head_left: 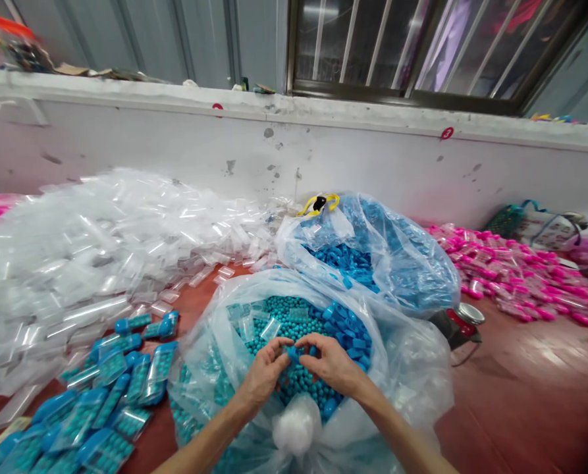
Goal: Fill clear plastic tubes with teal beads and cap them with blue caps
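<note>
Over an opened clear plastic bag [199,329], my left hand [267,372] and my right hand [334,363] meet with pinched fingers. Between their fingertips is a small blue plastic piece [294,354], which looks like a cap; the fingers partly hide it. Under the hands lie many teal beads [281,304]. Loose blue caps [355,339] are heaped at the right inside the bag, and a few clear plastic cases [270,328] rest on the beads at the left. A bunched knob of white plastic [297,424] is at the bag's near side.
Bead-filled cases with blue caps [108,378] lie at left, before a large heap of clear cases [120,243]. Behind my bag stands another bag [407,257] of blue pieces. Pink filled cases [525,270] and a small device with a round metal top [469,314] are at right.
</note>
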`<state>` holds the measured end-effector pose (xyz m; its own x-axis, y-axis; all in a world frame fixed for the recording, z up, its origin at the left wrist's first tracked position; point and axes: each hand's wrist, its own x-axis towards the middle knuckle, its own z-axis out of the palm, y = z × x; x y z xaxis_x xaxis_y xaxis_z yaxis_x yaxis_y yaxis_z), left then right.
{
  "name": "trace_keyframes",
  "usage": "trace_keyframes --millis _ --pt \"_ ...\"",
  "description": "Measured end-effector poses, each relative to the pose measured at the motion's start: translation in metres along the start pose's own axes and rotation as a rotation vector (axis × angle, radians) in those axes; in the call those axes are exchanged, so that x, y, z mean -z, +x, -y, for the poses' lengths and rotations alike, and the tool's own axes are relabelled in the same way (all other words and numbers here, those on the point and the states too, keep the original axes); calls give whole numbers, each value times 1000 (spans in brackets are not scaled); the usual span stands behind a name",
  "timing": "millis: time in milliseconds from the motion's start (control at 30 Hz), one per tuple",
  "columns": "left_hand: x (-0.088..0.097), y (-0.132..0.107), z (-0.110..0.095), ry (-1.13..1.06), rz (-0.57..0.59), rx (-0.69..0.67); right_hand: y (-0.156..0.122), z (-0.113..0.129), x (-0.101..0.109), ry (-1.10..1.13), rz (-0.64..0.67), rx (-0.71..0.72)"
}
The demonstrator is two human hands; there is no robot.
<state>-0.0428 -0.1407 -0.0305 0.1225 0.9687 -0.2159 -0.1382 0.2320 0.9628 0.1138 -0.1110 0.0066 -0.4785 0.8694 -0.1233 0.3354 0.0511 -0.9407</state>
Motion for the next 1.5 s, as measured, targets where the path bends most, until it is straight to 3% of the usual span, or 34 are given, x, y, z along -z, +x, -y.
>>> trace_keyframes --millis 100,300,533,700,867,1000,1200,1400,1500 --pt "-2 -1 -1 -17 4 -8 -3 -1 -1 -32 -1 13" --pt "-3 -4 -2 4 31 -30 -1 -3 -7 151 -124 -42" --pt "-5 -10 -4 18 108 2 4 -3 8 225 110 -99" --pt "-9 -13 -7 -5 110 16 7 -7 7 323 120 -132" --pt "-13 -14 0 -31 86 48 9 -15 3 225 166 -129" --pt "-16 -13 5 -25 -7 31 8 -16 2 123 197 -102" --pt "-8 -15 -14 64 31 68 6 -2 14 335 328 -120" --pt "-12 -17 -19 124 -17 43 6 -4 -3 21 41 25" --pt "-14 -17 -13 134 -107 17 -5 2 -13 -222 28 125"
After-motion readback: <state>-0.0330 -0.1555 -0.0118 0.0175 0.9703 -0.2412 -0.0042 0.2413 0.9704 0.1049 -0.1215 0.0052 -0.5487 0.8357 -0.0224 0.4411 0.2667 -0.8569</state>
